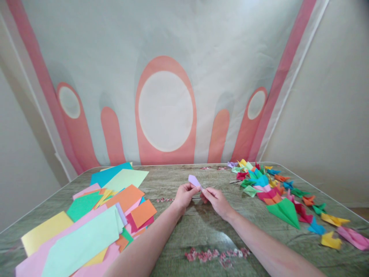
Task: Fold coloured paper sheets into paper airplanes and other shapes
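A small folded piece of lilac paper (194, 181) is held up over the middle of the table, its broad end pointing away from me. My left hand (186, 196) pinches its left side between thumb and fingers. From the other side, my right hand (216, 200) grips the narrow near end with thumb and fingertips. The two hands almost meet at the paper, and the fingers cover its lower part.
Loose coloured paper sheets (83, 238) are heaped on the left of the wood-patterned table (170, 250). Many folded paper figures (259, 181) spread along the right side, a green paper plane (285, 213) among them. Behind hangs a printed cloth backdrop (236, 57).
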### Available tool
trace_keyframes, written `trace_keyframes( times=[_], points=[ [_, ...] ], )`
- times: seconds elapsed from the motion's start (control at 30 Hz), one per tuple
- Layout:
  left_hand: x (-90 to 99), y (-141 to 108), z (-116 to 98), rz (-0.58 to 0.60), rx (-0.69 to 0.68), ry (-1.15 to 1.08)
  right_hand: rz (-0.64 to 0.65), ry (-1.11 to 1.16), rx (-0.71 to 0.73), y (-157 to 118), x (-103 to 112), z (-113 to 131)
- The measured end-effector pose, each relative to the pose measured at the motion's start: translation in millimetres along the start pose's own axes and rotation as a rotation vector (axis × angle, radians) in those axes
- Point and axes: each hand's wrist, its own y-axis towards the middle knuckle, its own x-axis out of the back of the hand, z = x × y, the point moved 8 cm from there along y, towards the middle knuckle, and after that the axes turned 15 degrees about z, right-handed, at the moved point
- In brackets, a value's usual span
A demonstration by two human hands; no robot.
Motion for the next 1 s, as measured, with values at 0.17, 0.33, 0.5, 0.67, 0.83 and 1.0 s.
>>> trace_keyframes(
  times=[0.17,0.33,0.5,0.67,0.83,1.0],
  points=[
    [8.5,1.4,-0.2,-0.026,0.007,-0.011,-0.025,0.090,-0.020,-0.6,3.2,-6.8],
    [5.5,0.7,-0.1,-0.017,0.007,-0.002,-0.018,0.099,-0.010,-0.7,2.8,-5.0],
    [1.7,-1.0,-0.5,0.002,0.006,0.018,-0.022,-0.094,0.043,-3.1,4.4,7.5],
    [-0.7,-1.4,-0.2,0.003,0.006,0.037,-0.015,-0.077,0.046,-2.6,6.1,9.1],
    [-13.8,-1.3,-2.2,0.110,-0.028,0.100,-0.003,0.059,0.019,0.1,3.6,-1.2],
    [-16.6,-1.2,-2.0,0.132,-0.059,0.165,-0.019,-0.012,0.017,1.8,1.1,-3.4]
  ],
)
